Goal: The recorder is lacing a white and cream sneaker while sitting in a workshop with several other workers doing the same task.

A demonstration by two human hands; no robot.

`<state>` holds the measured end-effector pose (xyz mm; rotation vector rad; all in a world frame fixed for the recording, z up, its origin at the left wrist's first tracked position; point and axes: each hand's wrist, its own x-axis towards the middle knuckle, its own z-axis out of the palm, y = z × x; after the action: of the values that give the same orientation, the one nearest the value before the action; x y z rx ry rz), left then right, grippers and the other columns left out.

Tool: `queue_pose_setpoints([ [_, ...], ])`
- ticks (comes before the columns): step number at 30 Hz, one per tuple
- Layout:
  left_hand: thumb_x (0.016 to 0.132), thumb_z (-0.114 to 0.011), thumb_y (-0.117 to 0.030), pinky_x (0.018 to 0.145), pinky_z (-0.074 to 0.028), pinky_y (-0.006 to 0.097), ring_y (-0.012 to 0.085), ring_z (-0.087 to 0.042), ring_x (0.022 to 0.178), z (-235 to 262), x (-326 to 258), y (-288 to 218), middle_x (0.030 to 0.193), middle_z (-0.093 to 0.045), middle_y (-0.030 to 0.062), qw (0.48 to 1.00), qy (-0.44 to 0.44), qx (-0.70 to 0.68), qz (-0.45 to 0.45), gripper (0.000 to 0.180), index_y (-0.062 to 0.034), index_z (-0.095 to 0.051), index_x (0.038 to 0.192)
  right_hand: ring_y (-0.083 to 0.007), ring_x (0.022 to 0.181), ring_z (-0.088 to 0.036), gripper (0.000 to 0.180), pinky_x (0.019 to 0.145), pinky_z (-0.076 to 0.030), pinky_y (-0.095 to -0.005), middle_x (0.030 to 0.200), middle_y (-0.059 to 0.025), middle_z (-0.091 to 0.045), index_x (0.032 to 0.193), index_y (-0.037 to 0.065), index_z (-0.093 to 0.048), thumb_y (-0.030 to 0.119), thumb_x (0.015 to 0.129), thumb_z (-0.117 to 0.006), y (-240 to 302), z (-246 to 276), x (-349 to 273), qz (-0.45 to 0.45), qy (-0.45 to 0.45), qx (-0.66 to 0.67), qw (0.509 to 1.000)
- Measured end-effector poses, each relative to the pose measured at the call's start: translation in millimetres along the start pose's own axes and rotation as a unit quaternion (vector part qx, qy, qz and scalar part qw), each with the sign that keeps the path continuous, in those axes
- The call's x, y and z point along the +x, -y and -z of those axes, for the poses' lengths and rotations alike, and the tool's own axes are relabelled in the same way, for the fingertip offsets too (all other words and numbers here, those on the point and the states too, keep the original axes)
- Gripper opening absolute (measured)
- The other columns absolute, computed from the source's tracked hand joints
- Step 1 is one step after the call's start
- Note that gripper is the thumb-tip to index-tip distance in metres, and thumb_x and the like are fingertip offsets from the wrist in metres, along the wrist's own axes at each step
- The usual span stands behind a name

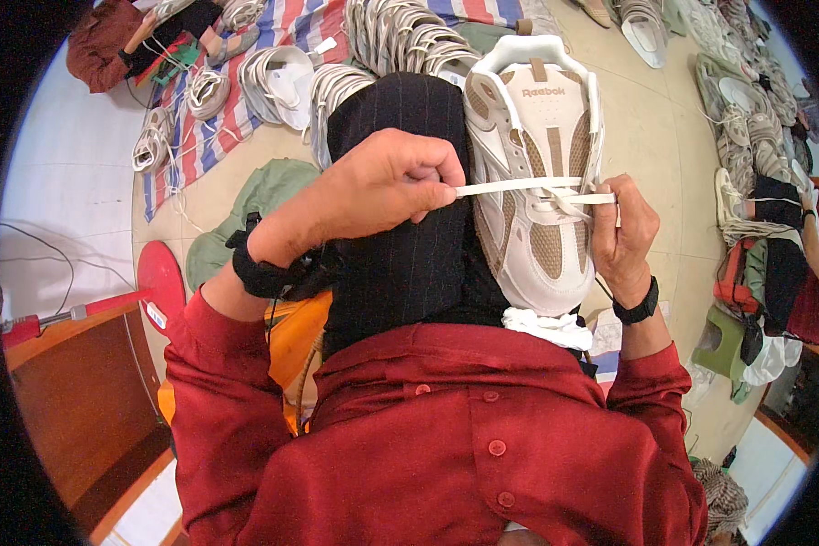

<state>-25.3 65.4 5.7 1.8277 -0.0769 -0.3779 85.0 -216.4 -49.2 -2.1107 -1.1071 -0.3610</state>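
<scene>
A white and beige sneaker [544, 259] rests on my right thigh, its toe toward me and its tongue pointing away. White shoelace [510, 186] crosses low over the shoe near the toe end. My left hand [396, 177] pinches one lace end to the left of the shoe, above my left thigh, and that stretch is taut. On the shoe's right side, my right hand [623, 227] pinches the other lace end close to the upper. Between the hands the laces overlap at the lowest eyelets. The upper eyelets show no lace across the tongue.
Rows of stacked sneaker uppers [400, 41] lie ahead on a striped sheet [191, 118]. More shoes [755, 118] are piled at the right, beside a co-worker's arm [812, 218] and a green stool [721, 344]. A red round-ended object [161, 282] stands at the left.
</scene>
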Motion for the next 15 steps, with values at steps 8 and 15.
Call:
queue_pose_setpoints([
  [8, 0.089, -0.057, -0.015, 0.04, -0.032, 0.017, 0.0026, -0.043, 0.045, 5, 2, -2, 0.062, -0.053, -0.0026, 0.994, -0.005, -0.081, 0.069, 0.013, -0.0041, -0.061, 0.093, -0.0025, 0.067, -0.047, 0.008, 0.061, -0.039, -0.0186, 0.077, 0.0067, -0.055, 0.087, 0.002, -0.061, 0.01, 0.089, -0.06, 12, 0, 21, -0.222, -0.021, 0.289, 0.931],
  [15, 0.09, -0.057, -0.016, 0.041, -0.033, 0.017, 0.0026, -0.043, 0.046, 6, 2, -4, 0.064, -0.054, -0.0021, 0.995, -0.005, -0.072, 0.065, 0.013, -0.0039, -0.061, 0.094, -0.0052, 0.075, -0.045, 0.011, 0.071, -0.037, -0.0212, 0.077, 0.0034, -0.048, 0.081, 0.004, -0.056, 0.011, 0.089, -0.058, 3, 17, 27, -0.237, 0.114, 0.366, 0.893],
])
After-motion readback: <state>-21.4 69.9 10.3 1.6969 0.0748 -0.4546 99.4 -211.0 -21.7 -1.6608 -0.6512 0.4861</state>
